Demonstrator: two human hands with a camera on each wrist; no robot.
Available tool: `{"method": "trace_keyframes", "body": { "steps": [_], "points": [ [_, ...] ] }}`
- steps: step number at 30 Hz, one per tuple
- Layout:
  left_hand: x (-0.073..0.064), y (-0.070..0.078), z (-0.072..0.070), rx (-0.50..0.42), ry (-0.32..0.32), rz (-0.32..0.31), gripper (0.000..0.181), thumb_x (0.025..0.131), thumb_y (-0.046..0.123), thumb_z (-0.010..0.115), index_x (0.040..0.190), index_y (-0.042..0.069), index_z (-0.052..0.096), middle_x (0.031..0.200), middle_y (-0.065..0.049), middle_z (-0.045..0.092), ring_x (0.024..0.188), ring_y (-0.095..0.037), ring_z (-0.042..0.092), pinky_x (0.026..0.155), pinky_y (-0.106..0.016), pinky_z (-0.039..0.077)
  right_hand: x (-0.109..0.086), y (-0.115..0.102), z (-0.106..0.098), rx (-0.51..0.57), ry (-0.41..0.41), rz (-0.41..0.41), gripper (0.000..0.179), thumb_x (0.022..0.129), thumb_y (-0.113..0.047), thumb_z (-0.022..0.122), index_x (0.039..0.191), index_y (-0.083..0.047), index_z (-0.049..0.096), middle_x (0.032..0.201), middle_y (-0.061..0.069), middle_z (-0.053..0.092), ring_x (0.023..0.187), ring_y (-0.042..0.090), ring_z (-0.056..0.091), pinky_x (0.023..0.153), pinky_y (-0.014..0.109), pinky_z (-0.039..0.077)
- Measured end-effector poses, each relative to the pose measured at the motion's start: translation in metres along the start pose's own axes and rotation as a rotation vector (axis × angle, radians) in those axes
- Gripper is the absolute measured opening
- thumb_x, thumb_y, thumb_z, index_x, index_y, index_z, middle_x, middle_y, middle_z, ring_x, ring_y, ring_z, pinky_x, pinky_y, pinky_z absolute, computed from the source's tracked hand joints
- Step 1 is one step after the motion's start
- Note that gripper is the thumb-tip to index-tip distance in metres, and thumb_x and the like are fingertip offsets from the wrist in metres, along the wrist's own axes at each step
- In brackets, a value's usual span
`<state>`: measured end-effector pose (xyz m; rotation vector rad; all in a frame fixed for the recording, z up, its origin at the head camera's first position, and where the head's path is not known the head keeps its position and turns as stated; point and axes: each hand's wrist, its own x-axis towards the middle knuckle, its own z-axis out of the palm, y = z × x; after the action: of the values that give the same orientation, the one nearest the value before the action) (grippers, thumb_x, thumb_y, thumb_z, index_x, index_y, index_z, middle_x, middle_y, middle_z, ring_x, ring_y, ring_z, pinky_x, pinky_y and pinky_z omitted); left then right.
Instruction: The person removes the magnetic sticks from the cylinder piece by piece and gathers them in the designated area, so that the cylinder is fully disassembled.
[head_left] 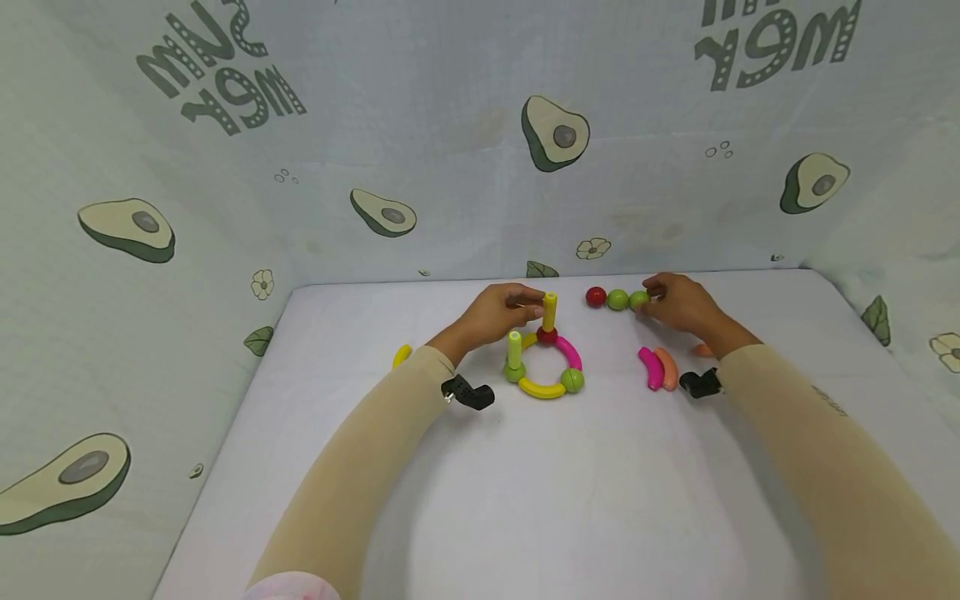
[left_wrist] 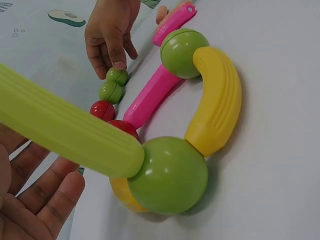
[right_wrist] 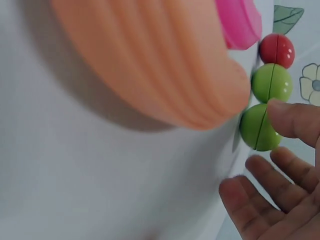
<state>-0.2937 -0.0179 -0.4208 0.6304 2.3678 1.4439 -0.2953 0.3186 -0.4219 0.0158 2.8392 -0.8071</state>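
Observation:
A ring of curved yellow and pink sticks (head_left: 569, 352) joined by balls lies on the table. On its red ball (head_left: 547, 336) stands a yellow stick (head_left: 550, 312); a lime stick (head_left: 514, 350) stands on a green ball (left_wrist: 167, 175). My left hand (head_left: 501, 312) has its fingertips right beside the yellow stick, with lower fingers loosely extended; the lime stick hides part of this hand in the left wrist view. At the back, my right hand (head_left: 681, 302) reaches the end green ball (right_wrist: 260, 127), thumb tip over it and other fingers spread apart.
Another green ball (head_left: 618, 300) and a red ball (head_left: 596, 297) continue the right hand's row. A pink curved stick (head_left: 651, 368) and orange curved stick (head_left: 666, 368) lie right of the ring. Another yellow piece (head_left: 402, 356) sits by the left forearm. A printed cloth (head_left: 465, 150) hangs behind.

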Motion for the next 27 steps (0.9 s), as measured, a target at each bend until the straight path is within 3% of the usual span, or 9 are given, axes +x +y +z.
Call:
{"method": "trace_keyframes", "body": {
  "steps": [6,14,27],
  "points": [
    [-0.009,-0.006,-0.010,0.010,0.021,-0.019,0.036,0.105,0.024,0.062,0.136,0.005,0.063,0.123,-0.002,0.070,0.105,-0.012,0.067,0.090,-0.026,0.055,-0.013,-0.006,0.001,0.041,0.099,-0.039,0.061,0.100,-0.028,0.066,0.148,0.002,0.043,0.147,0.030,0.044,0.129,0.050,0.043,0.101,0.065,0.043],
    [-0.027,-0.014,-0.021,0.178,0.018,-0.027,0.030,0.106,0.017,0.059,0.133,0.005,0.064,0.120,-0.003,0.069,0.105,-0.013,0.067,0.089,-0.027,0.054,-0.043,-0.033,0.008,0.179,0.225,-0.148,0.045,0.102,-0.021,0.062,0.142,-0.003,0.052,0.139,0.025,0.055,0.119,0.045,0.053,0.095,0.058,0.050],
    [-0.065,-0.025,-0.010,0.337,-0.023,-0.027,0.025,0.103,0.022,0.063,0.126,0.014,0.068,0.116,0.002,0.069,0.102,-0.014,0.062,0.082,-0.029,0.054,-0.077,-0.071,0.042,0.192,0.159,-0.326,0.032,0.097,-0.011,0.071,0.127,-0.002,0.063,0.116,0.014,0.068,0.109,0.031,0.062,0.093,0.049,0.054]
  ]
}}
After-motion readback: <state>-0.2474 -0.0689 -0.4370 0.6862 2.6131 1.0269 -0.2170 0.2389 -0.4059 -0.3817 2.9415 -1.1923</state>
